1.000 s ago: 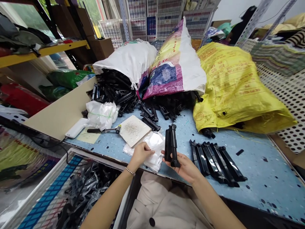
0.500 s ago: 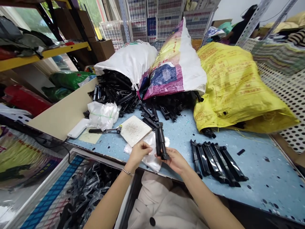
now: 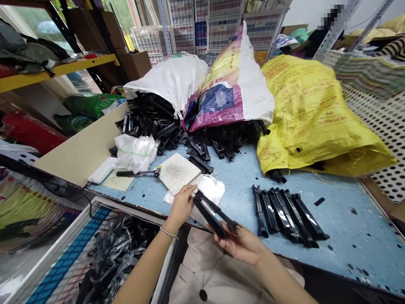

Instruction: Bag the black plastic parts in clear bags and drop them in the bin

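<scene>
My right hand (image 3: 242, 245) is wrapped round the near end of a long black plastic piece (image 3: 210, 217), tilted and forked into two arms. At its far end my left hand (image 3: 182, 207) is closed with fingertips pinched; whatever is in them is too small or hidden. Under the hands lies a stack of clear plastic bags (image 3: 213, 190). Just beyond the left hand is a square pale pad (image 3: 179, 171) strewn with tiny metal bits. Several similar black pieces (image 3: 284, 215) lie side by side at my right.
Black pieces spill from a white sack (image 3: 174, 78) and a printed sack (image 3: 236, 93). A yellow sack (image 3: 316, 114) stands right. A black-handled tool (image 3: 139, 173), a bundle of bags (image 3: 134, 152) and a white device (image 3: 101, 170) lie left. Below is a crate (image 3: 72, 249) of bagged pieces.
The black piece has swung from nearly upright to a slant and its two arms have spread apart. My right hand has moved nearer to me; my left hand has come up to its far end.
</scene>
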Tool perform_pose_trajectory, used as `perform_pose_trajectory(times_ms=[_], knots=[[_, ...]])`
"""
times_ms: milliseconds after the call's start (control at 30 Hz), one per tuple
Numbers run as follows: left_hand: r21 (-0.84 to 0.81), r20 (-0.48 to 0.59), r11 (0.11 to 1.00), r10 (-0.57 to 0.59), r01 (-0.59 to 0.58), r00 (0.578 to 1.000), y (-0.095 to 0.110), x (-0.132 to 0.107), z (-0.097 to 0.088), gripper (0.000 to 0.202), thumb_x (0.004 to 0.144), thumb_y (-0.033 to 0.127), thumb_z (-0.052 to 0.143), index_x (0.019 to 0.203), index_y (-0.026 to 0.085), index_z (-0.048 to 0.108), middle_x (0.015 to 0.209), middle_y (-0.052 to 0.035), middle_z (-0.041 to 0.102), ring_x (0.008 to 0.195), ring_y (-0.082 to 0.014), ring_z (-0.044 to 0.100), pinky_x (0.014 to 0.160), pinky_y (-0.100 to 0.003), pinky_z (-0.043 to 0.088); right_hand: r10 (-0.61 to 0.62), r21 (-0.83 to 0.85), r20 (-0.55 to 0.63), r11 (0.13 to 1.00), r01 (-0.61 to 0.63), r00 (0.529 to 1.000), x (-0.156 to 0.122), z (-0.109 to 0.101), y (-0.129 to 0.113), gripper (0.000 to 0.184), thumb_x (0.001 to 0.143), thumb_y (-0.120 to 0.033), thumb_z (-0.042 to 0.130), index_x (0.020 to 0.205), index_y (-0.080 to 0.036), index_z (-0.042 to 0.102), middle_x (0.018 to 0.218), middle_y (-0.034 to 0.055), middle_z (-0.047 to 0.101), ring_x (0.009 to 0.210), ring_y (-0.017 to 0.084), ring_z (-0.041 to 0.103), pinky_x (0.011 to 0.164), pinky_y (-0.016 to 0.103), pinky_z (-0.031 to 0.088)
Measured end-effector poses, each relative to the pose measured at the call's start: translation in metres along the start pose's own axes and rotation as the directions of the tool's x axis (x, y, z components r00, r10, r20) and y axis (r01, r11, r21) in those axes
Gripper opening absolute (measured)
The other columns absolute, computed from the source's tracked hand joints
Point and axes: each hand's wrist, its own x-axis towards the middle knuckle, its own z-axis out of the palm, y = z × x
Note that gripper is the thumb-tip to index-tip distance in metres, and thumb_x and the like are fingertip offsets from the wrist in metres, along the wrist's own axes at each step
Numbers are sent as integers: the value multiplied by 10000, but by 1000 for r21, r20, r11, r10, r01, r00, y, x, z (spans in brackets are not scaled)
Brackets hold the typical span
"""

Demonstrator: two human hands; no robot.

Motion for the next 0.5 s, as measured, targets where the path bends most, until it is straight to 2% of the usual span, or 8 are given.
perform_pose_trajectory(times_ms=[67,133,233,300,367,433,467,500], knots=[[1,3,1000,8,-8,1000,2,-1,-5,444,791,46,423,1190,152,588,1193,-121,585,983,-191,618,900,-377,516,43,131,21,990,-46,999,11,-8,11,430,793,-284,707,1085,13,598,820,109,693,644,71,665,612,90,522],[8,3,997,79,-79,997,15,-9,-11,437,833,69,401,1231,150,563,1239,-138,562,1120,-222,565,982,-415,472,43,173,30,984,-47,999,23,-14,14,410,784,-278,713,1062,1,599,815,95,687,635,54,651,605,74,511],[-55,118,965,262,-258,958,49,-31,-14,470,876,85,366,1315,197,492,1266,-126,555,1209,-218,510,1011,-394,458,-134,60,-44,989,136,990,35,-14,9,270,761,-277,713,929,-80,634,802,67,679,615,66,631,587,117,519],[-106,221,937,349,-333,911,72,-45,-12,517,873,69,358,1354,238,444,1314,-115,527,1174,-202,542,978,-357,487,-290,-81,-121,956,281,949,38,-7,6,187,723,-256,722,833,-132,636,776,31,670,629,95,626,608,175,531],[-95,301,931,364,-352,881,88,-54,-10,588,843,35,358,1383,264,400,1409,-112,441,1142,-195,568,948,-338,505,-437,-324,-177,872,367,882,36,5,5,153,708,-244,713,815,-163,640,768,5,665,696,138,629,669,243,538],[-45,343,939,334,-340,878,97,-61,-14,646,786,5,371,1377,264,405,1443,-104,403,1158,-201,559,956,-341,497,-552,-597,-125,705,382,824,28,20,8,188,731,-249,680,906,-184,655,842,10,678,822,181,627,767,300,524],[-23,352,946,310,-322,884,99,-64,-20,647,757,1,382,1347,260,444,1416,-96,439,1167,-204,551,966,-341,487,-571,-693,-60,614,377,819,22,27,10,243,749,-261,662,984,-199,653,897,17,682,880,194,619,805,316,511],[-9,357,956,276,-292,892,100,-69,-29,621,734,6,390,1290,258,503,1356,-83,502,1164,-204,548,971,-335,479,-543,-749,17,549,370,840,14,33,10,306,767,-272,647,1067,-213,639,956,26,680,926,200,611,831,324,499]])
